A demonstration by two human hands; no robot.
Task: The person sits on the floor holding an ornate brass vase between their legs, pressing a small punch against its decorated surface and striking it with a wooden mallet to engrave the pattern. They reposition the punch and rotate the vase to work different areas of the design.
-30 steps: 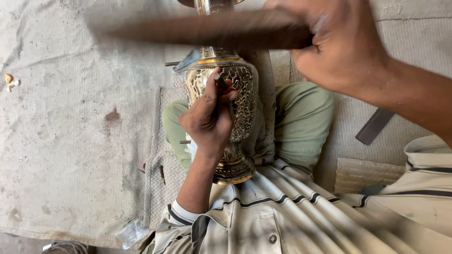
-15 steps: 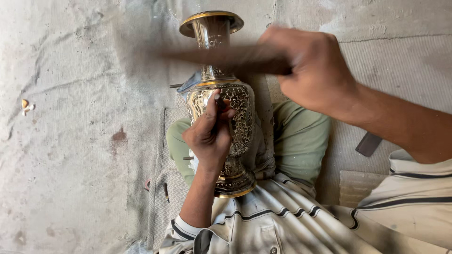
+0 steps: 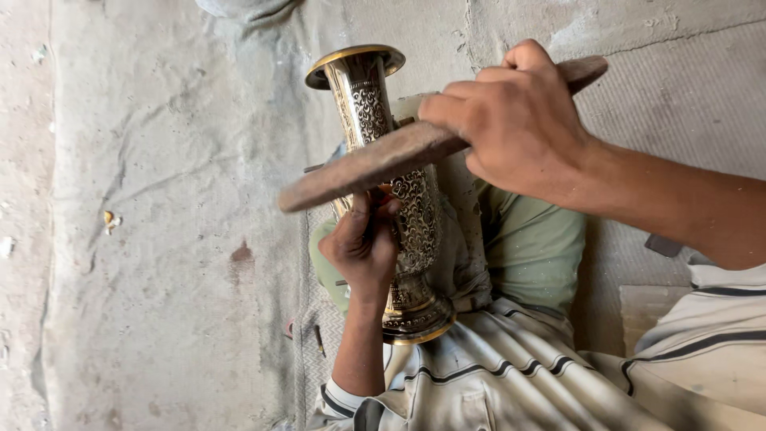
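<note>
An ornate brass vase (image 3: 375, 120) with dark engraved scrollwork lies across my lap, its flared mouth pointing away from me and its foot near my shirt. My left hand (image 3: 363, 243) is closed on a thin chisel pressed against the vase's belly; most of the tool is hidden by my fingers. My right hand (image 3: 515, 124) grips a flat worn wooden mallet (image 3: 363, 169) by its handle. The mallet's far end hangs just above my left hand.
A dusty grey cloth (image 3: 175, 207) covers the floor to the left, with a small reddish stain (image 3: 242, 254). A pale green cushion (image 3: 535, 247) sits under the vase. My striped shirt (image 3: 511, 383) fills the bottom right. A woven mat (image 3: 686, 104) lies at upper right.
The mallet has swung down toward my left hand and is now sharp rather than blurred. The view has shifted so the whole vase mouth shows. My left hand stays on the vase.
</note>
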